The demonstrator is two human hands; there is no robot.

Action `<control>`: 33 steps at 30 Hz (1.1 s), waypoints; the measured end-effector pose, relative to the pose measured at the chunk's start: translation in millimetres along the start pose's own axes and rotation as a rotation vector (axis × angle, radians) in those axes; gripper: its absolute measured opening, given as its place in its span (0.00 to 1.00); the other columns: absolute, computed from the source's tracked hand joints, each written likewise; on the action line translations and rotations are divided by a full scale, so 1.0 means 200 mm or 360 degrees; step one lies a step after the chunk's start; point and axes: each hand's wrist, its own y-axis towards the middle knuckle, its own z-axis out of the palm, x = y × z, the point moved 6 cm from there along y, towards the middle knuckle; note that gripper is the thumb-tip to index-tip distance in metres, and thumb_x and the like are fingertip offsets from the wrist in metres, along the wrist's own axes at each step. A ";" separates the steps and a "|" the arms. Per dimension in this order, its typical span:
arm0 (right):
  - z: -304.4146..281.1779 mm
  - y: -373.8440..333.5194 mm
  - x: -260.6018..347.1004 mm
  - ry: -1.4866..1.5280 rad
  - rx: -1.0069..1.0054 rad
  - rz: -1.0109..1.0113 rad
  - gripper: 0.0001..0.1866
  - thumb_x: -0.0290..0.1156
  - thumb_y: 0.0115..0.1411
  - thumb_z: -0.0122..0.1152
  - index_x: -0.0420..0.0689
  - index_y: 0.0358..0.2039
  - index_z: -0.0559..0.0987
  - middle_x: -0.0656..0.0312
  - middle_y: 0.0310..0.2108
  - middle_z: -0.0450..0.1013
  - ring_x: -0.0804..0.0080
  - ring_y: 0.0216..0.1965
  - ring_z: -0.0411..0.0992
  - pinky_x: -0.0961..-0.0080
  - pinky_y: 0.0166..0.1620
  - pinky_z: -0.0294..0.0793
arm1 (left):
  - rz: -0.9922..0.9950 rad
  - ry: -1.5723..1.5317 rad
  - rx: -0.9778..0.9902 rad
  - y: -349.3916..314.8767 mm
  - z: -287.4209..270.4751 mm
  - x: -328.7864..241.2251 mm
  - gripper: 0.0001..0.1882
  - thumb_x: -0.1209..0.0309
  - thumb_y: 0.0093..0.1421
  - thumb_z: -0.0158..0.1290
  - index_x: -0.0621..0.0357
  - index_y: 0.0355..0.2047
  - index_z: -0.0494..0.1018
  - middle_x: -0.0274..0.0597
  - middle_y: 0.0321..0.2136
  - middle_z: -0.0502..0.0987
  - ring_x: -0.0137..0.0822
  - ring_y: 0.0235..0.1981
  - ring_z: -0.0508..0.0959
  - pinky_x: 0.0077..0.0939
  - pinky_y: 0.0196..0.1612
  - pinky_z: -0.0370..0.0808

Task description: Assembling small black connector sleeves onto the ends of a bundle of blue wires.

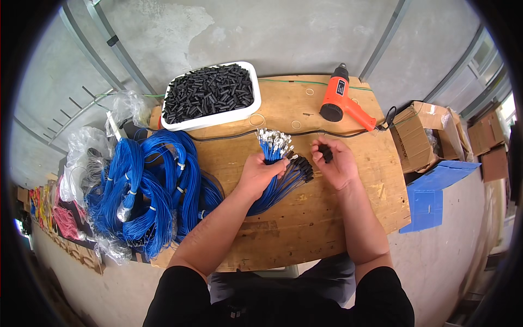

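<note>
Near the centre of the frame, the person's left hand [260, 172] is closed around a bundle of blue wires [267, 191], thumb laid across the front. The bundle's silvery-white terminals [277, 140] fan out above the fist, pointing to the top of the frame. Just right of that fist, dark-capped wire ends [301, 168] lie in a cluster over the desk [305, 234], their blue wires running back to lower left beneath the hand.

Right of centre, the right hand [339, 163] is turned partly palm up, its fingers curled in on a small clump of black pieces [325, 153]. They look like short tubes, though the fingers cover part of them and their exact shape is hard to make out. The two hands are apart, with the dark-capped ends between them.

At the upper left of the desk, a white tray [257, 103] is heaped with short black tubes [210, 92]. At the upper right lies an orange heat gun [340, 97], its nozzle toward the top of the frame. A black cable [226, 138] crosses the desk below the tray.

Large coils of blue wire [126, 163], bound with white ties, pile up at the left beside clear plastic bags [81, 155]. At the right of the frame, an open cardboard box [409, 140] stands above a bent blue sheet [425, 201].
</note>
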 end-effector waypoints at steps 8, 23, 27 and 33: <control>0.00 0.01 -0.01 -0.0057 0.0368 0.0024 0.08 0.18 0.66 0.46 0.36 0.44 0.73 0.55 0.38 0.72 0.70 0.32 0.68 0.81 0.32 0.69 | -0.0007 -0.0032 -0.0013 0.00 0.00 0.00 0.04 0.77 0.58 0.61 0.65 0.29 0.76 0.35 0.22 0.76 0.24 0.22 0.73 0.20 0.27 0.68; 0.00 0.02 0.04 -0.0099 0.0217 -0.0183 0.11 0.15 0.65 0.47 0.36 0.45 0.74 0.54 0.40 0.74 0.73 0.36 0.71 0.83 0.37 0.74 | -0.0020 0.0004 0.0019 0.01 -0.02 0.01 0.06 0.75 0.58 0.62 0.64 0.29 0.76 0.37 0.22 0.77 0.27 0.23 0.74 0.21 0.29 0.70; -0.01 0.02 0.03 -0.0110 0.0247 -0.0131 0.08 0.18 0.67 0.49 0.38 0.44 0.74 0.53 0.42 0.76 0.75 0.33 0.72 0.86 0.34 0.73 | -0.0030 0.0029 0.0016 0.01 -0.02 0.02 0.06 0.75 0.58 0.62 0.64 0.29 0.76 0.37 0.22 0.77 0.27 0.23 0.74 0.21 0.29 0.70; 0.01 0.00 -0.02 -0.0242 0.0352 -0.0068 0.06 0.19 0.66 0.54 0.38 0.42 0.75 0.52 0.42 0.77 0.75 0.32 0.73 0.88 0.33 0.75 | -0.0023 0.0008 -0.0016 0.00 -0.01 -0.01 0.05 0.75 0.58 0.60 0.64 0.28 0.77 0.34 0.21 0.76 0.24 0.22 0.73 0.20 0.27 0.67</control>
